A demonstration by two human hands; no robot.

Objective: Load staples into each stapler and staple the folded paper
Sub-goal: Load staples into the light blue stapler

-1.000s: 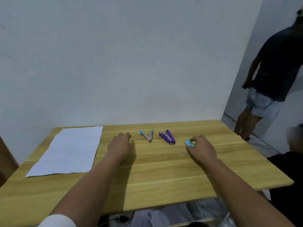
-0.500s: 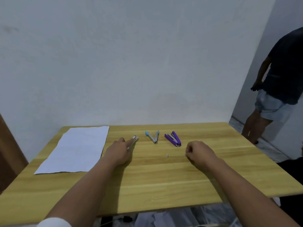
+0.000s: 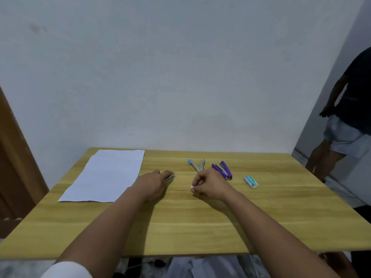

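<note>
- Staple box (image 3: 251, 181), small and green-white, now lies bare on the wooden table (image 3: 200, 227) to the right of the purple stapler (image 3: 222, 170); a second ago the right hand (image 3: 208, 186) was over it, and half a second ago that hand was a closed fist short of the staplers.
- Right hand has since drawn in toward the table's middle, its fingers curled with thumb and forefinger pinching something small and pale; I judge it to be a strip of staples taken from the box, but it is too small to be sure.
- Left hand (image 3: 153, 184) rests on the table just right of the paper (image 3: 106, 175), fingers pressed together around a slim metallic piece (image 3: 170, 176) that pokes out past the fingertips, much as half a second ago; a second ago none of it showed.
- Blue stapler (image 3: 196, 165) and the purple one both lie hinged open, between and beyond the hands, untouched.
- Judging from this, loading seems about to begin; the paper lies flat and unfolded, so stapling is not yet near.
- Hard to tell: what the metallic piece is, since the palm hides most of it.
- Bystander (image 3: 349, 121) at the right edge is cut off by the frame.
</note>
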